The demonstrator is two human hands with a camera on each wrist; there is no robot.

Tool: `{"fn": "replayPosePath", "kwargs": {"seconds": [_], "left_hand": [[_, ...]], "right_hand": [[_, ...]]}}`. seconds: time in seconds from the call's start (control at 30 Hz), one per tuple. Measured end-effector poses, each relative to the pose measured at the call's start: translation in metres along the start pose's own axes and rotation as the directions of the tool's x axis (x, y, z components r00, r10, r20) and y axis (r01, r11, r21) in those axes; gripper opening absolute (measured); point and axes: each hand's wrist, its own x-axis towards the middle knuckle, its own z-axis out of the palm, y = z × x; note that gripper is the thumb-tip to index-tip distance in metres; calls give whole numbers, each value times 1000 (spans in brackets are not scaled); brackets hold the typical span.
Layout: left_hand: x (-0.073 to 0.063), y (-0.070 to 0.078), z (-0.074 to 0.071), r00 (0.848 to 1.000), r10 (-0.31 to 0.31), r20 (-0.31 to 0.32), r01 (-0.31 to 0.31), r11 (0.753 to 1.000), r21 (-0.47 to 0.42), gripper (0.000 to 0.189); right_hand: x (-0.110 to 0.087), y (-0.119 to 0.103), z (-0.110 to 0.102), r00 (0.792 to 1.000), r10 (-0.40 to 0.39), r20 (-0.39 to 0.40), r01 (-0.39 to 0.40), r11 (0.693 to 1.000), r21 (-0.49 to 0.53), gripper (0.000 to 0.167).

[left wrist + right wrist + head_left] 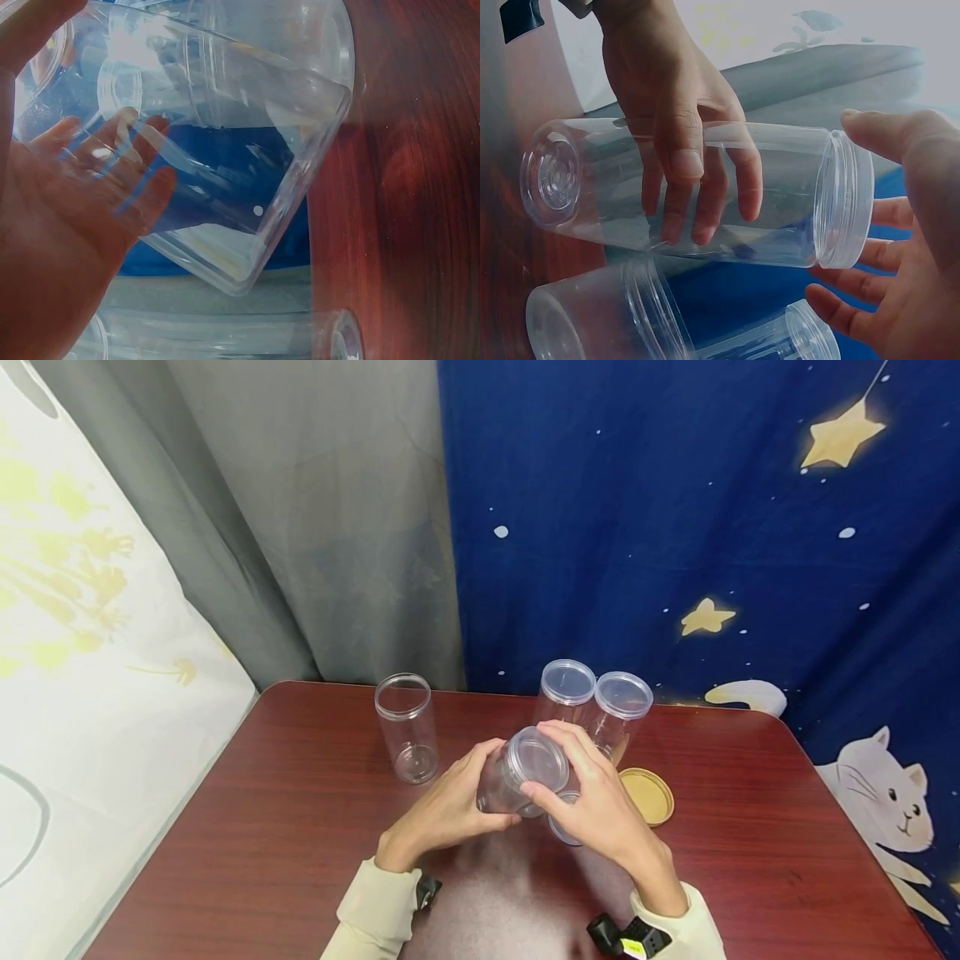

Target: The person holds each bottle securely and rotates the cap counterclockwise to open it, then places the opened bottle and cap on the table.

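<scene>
A clear plastic jar (495,787) is tilted above the table, its lidded end up and to the right. My left hand (448,802) grips the jar's body, thumb on one side and fingers round the other; they show through the clear wall in the right wrist view. Around the translucent lid (851,202), the thumb and fingers of my right hand (600,802) are curved, fingertips right at its rim. Just below the held jar, partly hidden by the right hand, a round clear rim (562,837) shows near the table.
Two clear jars with translucent lids, one (567,683) beside another (624,696), stand at the back, partly behind the right hand. A gold lid (649,797) lies right of that hand. One lidless clear jar (405,727) stands back left on the wooden table (300,827). Curtains hang behind.
</scene>
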Motion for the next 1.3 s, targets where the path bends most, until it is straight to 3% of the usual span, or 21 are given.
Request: {"fn": "replayPosePath", "kwargs": {"seconds": [0.77, 1.07, 1.3], "left_hand": [[0, -1, 1, 1000, -8, -4, 8, 1000, -4, 89], [1, 0, 2, 1000, -13, 4, 13, 1000, 3, 90], [1, 1, 4, 1000, 0, 4, 0, 1000, 14, 89]], "right_hand": [[1, 1, -1, 999, -16, 37, 14, 998, 59, 76], [-1, 2, -3, 998, 43, -39, -43, 999, -2, 79], [-2, -1, 1, 996, 51, -73, -59, 992, -112, 73]]}}
